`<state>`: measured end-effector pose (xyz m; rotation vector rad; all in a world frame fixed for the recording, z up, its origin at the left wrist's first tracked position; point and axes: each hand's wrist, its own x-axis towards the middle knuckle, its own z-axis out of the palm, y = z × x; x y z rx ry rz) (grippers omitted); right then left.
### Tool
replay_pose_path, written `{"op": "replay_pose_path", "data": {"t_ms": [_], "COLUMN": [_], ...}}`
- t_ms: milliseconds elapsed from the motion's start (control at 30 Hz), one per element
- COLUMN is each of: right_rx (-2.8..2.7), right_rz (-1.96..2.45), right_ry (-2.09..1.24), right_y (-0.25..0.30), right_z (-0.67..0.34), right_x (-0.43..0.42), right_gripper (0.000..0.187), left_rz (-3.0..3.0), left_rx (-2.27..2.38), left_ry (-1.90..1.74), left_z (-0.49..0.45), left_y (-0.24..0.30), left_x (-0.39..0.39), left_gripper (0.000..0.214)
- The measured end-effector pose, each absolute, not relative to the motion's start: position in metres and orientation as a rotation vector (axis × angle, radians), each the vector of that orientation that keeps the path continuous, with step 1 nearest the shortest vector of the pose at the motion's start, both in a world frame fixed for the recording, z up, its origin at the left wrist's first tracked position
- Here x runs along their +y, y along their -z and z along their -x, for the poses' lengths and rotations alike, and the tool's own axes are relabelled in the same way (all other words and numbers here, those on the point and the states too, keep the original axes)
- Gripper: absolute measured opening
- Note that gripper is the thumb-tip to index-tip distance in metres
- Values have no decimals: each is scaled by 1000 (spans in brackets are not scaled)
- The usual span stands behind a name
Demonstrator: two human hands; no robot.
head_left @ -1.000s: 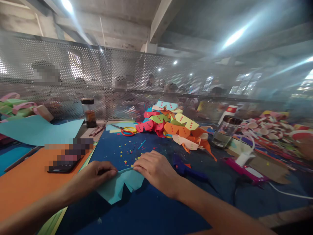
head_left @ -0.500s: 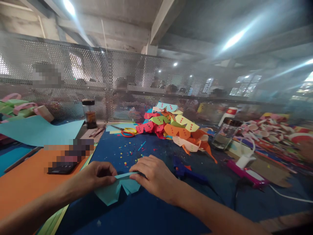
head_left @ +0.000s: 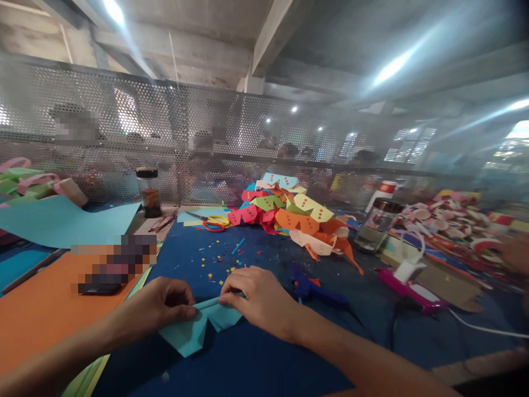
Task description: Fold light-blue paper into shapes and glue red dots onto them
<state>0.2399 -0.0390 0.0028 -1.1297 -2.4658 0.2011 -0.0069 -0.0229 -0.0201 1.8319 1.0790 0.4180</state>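
Between my two hands is a folded piece of light blue paper (head_left: 188,335), with two pointed flaps hanging down and a notch between them. My left hand (head_left: 167,303) pinches its top left edge between thumb and fingers. At the top right edge, my right hand (head_left: 260,300) grips the same fold, its fingers bent over the paper. Beyond the hands lie small coloured paper scraps (head_left: 210,274) on the blue table (head_left: 248,366). A blue glue gun (head_left: 316,289) rests to the right of my right hand.
Colourful folded paper pieces with dots (head_left: 297,220) are piled ahead. Scissors (head_left: 212,221) lie left of them. A dark-lidded jar (head_left: 149,193), a glass bottle (head_left: 377,226) and a pink power strip (head_left: 413,292) stand around. Orange paper (head_left: 49,309) and a phone (head_left: 101,288) are at left.
The light blue paper has tilted slightly, its left flap lower and its right side shifted right. Both hands keep their hold. The camera view has shifted a little.
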Motion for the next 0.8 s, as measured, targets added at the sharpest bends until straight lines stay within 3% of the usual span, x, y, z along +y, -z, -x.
{"op": "replay_pose_path", "data": {"t_ms": [300, 467, 633, 800], "right_rx": [-2419, -2471, -2402, -2397], "right_rz": [1242, 1216, 1301, 1294], "right_ry": [-91, -214, -148, -263], "right_y": [-11, -24, -29, -34], "right_z": [-250, -258, -264, -272], "right_x": [-32, -31, -31, -27], "right_gripper": [26, 17, 24, 15], "left_rz": [-1671, -1632, -1635, -1649], "left_rx": [980, 966, 925, 851], "left_ry": [-446, -485, -464, -475], "left_z": [9, 9, 9, 11], "left_y": [28, 32, 33, 33], "left_x": [-18, -18, -17, -14], "left_gripper": [48, 48, 49, 47]}}
